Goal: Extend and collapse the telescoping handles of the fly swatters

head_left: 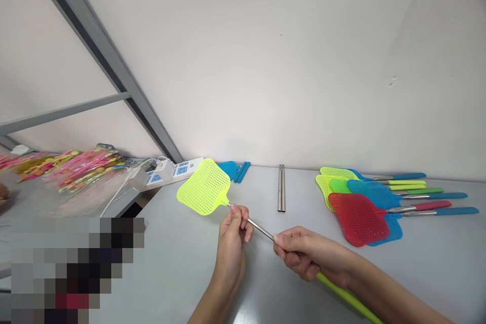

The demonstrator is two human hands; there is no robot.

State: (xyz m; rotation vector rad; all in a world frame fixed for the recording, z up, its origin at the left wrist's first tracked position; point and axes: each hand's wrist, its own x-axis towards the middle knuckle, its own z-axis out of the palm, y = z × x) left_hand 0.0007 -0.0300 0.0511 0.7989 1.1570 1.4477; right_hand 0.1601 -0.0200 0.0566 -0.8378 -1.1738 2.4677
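A yellow-green fly swatter (205,188) with a perforated head, a thin metal rod and a matching long grip is held across the front of the table. My left hand (233,235) pinches its rod just below the head. Further down the rod, my right hand (298,253) is wrapped around the metal near the coloured grip, which runs under my right forearm toward the bottom edge. Bare rod shows between the two hands. Behind them, two metal tubes (281,188) lie side by side on the grey table (261,273).
At right lies a pile of fly swatters in red (355,217), blue, green and yellow, handles pointing right. Blue handle sleeves (242,172) and a blue swatter head (228,168) lie by a power strip (172,172). Bagged colourful items (83,162) are at far left.
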